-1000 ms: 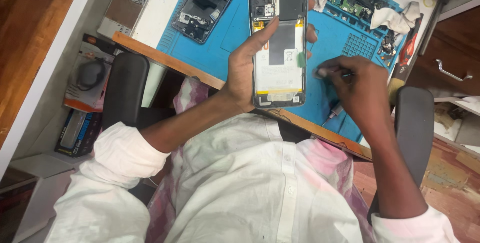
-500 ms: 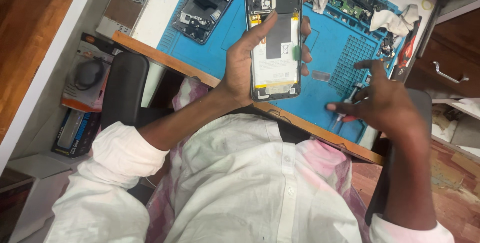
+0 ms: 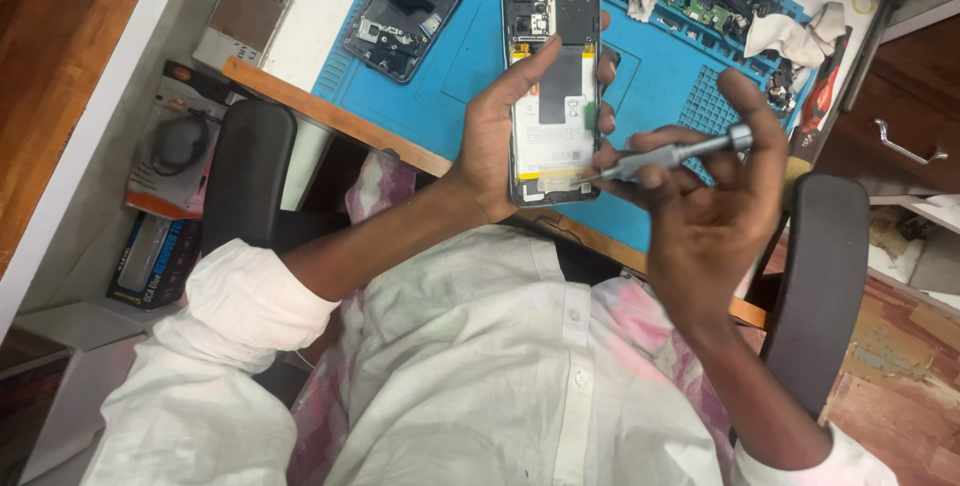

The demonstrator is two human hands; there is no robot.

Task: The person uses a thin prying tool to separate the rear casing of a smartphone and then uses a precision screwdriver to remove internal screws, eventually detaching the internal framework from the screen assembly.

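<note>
My left hand holds an opened smartphone upright over the blue work mat, its back cover off so the battery and circuit board show. My thumb lies along the phone's left side and my fingers wrap the right edge. My right hand grips a small silver precision screwdriver, my index finger resting on its cap. The driver's tip points left and touches the lower right part of the phone, near the bottom of the battery.
A second dismantled phone lies at the mat's far left. Circuit boards and crumpled white cloths sit at the mat's back right. Black chair armrests flank me. Boxes stand on the floor at left, a drawer handle at right.
My right hand lifted the screwdriver off the mat and brought it left to the phone's lower edge. My left hand shifted the phone slightly.
</note>
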